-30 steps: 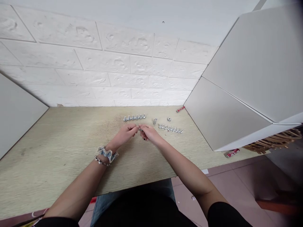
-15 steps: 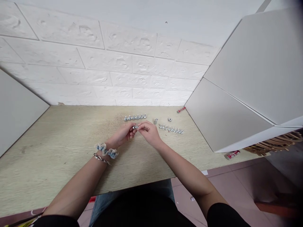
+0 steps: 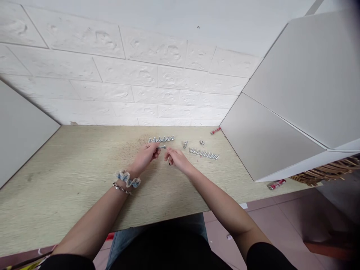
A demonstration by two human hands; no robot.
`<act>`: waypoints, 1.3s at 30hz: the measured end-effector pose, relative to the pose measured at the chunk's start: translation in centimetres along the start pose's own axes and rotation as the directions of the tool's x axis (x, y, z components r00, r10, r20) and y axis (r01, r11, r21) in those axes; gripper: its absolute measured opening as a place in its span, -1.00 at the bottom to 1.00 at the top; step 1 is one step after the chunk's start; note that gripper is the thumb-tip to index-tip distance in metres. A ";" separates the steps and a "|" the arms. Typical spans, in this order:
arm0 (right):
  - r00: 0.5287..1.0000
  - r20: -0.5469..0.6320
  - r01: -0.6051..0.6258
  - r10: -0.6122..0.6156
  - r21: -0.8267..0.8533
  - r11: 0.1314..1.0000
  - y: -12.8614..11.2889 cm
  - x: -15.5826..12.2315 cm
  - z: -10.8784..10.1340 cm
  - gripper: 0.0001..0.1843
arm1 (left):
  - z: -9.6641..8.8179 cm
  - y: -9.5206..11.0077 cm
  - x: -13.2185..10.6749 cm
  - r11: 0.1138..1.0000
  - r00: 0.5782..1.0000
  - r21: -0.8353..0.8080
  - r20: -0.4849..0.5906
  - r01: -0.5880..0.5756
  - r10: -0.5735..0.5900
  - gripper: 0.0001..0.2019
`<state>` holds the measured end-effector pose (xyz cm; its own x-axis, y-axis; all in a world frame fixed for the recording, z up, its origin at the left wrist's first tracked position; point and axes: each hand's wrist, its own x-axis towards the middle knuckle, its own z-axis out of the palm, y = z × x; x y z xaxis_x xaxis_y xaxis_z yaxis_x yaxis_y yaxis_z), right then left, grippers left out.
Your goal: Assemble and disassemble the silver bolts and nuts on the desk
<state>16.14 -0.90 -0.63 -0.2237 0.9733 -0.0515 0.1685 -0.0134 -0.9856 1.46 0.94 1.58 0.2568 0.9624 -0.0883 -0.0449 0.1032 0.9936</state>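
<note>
My left hand (image 3: 147,156) pinches a silver bolt (image 3: 161,147) between thumb and fingers. The bolt lies sideways, its wider end pointing right, toward my other hand. Just right of that end, my right hand (image 3: 177,159) is off the bolt, fingers loosely bent and slightly apart, with nothing visible in them. Behind the hands stands a row of bolts with washers (image 3: 164,138). To the right lies a slanted row of bare bolts (image 3: 204,153). A small cluster of silver hardware (image 3: 185,144) and a round washer-like piece (image 3: 202,142) sit near it.
The wooden tabletop (image 3: 84,180) meets a white brick-pattern wall (image 3: 157,93). One red battery-like cylinder (image 3: 215,131) lies at the back right; another red cylinder (image 3: 276,184) is near the front edge. Pale panels (image 3: 270,135) bound the right side, with brown coiled strands (image 3: 323,171) beneath.
The bolt's wider end, which was at the left, now points right. My right hand has let go of the bolt and drawn slightly away to the right; my left hand keeps hold.
</note>
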 end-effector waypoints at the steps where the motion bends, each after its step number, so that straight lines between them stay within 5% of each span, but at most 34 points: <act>1: 0.999 0.026 -0.040 0.039 0.033 0.999 -0.1 0.0 0.0 -0.44 | 0.1 0.1 -0.2 0.993 0.999 0.117 0.047 -0.033 0.027 -0.70; 6: 0.992 0.005 -0.122 0.122 0.116 0.986 -0.5 -0.1 -0.1 -0.41 | 0.5 0.1 -0.6 0.912 0.974 0.379 0.209 -0.159 0.083 -0.64; 14: 0.993 -0.030 -0.108 0.116 0.195 0.975 0.0 0.5 -0.3 -0.76 | 0.0 -0.5 0.2 0.864 0.983 0.475 0.153 -0.165 0.104 -0.67; 20: 0.973 -0.209 0.133 -0.094 0.178 0.975 0.0 0.7 -0.8 -0.70 | -0.2 -0.4 0.2 0.954 0.999 0.298 0.038 -0.027 0.017 -0.70; 26: 0.908 -0.359 0.160 -0.217 -0.182 0.970 -0.9 0.4 -4.0 -0.80 | -0.7 -0.8 0.7 0.993 0.991 0.008 -0.063 0.121 -0.121 -0.78; 32: 0.955 -0.190 0.047 -0.228 -0.660 0.750 -0.9 0.1 -6.8 -0.83 | -0.6 -1.3 0.9 0.992 0.992 -0.027 -0.028 0.121 -0.122 -0.74; 39: 0.983 0.068 0.143 -0.170 -0.865 0.482 0.7 0.7 -6.4 -0.78 | -0.4 -1.2 0.7 0.992 0.993 -0.023 -0.007 0.120 -0.121 -0.73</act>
<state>22.20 1.20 -0.30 -0.3138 0.9435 0.1065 0.8791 0.3311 -0.3429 1.34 1.62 0.32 0.2540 0.9446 -0.2079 -0.0357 0.2240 0.9739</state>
